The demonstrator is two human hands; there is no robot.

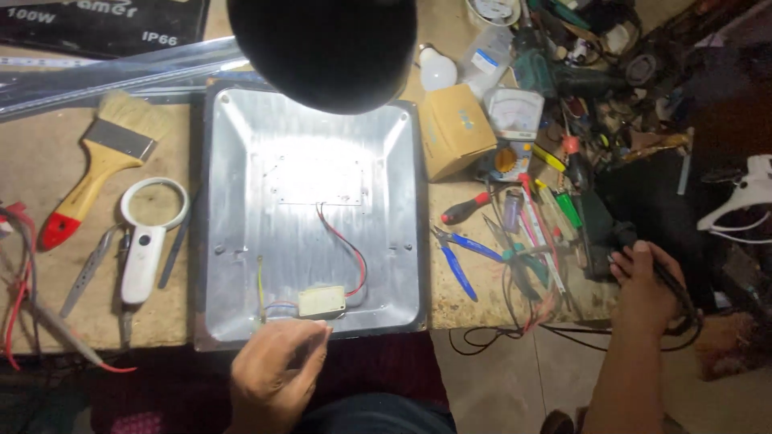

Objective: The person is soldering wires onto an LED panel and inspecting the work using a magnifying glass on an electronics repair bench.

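A shallow metal tray-like housing (241, 241) lies on the workbench under a black lamp head (322, 48). Inside it sits a small cream-coloured module (322, 301) with red, yellow and blue wires running from it. My left hand (273, 374) rests at the housing's near edge, fingertips bunched just below the module; whether it pinches a wire I cannot tell. My right hand (643, 285) is off the bench's right edge, closed around a dark slim tool (671, 281) with a black cable.
Left of the housing lie a paintbrush (96, 173), a white magnifier (149, 233) and tweezers (88, 269). To the right are a cardboard box (454, 128), a meter (511, 120), blue pliers (458, 257), screwdrivers (531, 217) and cluttered tools.
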